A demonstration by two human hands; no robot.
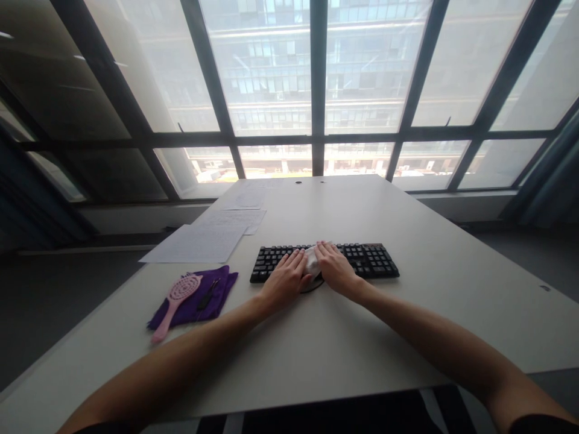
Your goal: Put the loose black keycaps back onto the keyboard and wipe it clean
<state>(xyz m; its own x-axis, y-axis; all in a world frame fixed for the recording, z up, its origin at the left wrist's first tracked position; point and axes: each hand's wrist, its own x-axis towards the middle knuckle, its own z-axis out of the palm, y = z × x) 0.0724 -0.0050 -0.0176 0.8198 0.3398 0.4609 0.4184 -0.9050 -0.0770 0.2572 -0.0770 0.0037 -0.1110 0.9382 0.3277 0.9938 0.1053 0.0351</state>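
A black keyboard (377, 262) lies crosswise on the white table in front of me. On its middle keys sits a crumpled white wipe (312, 263), between my two hands. My left hand (286, 278) rests on the keys with its fingers stretched out, its thumb against the wipe's edge. From the other side my right hand (335, 269) presses on the wipe, fingers together over its upper part. Part of the wipe is hidden beneath the fingers. A dark cable (313, 289) curves out at the keyboard's near edge, below the hands.
To the left, a pink hairbrush (181, 292) and a small black tool (207, 296) lie on a folded purple cloth (224, 295). Paper sheets (199, 243) lie behind them. The white table (335, 349) reaches back toward large windows (271, 66).
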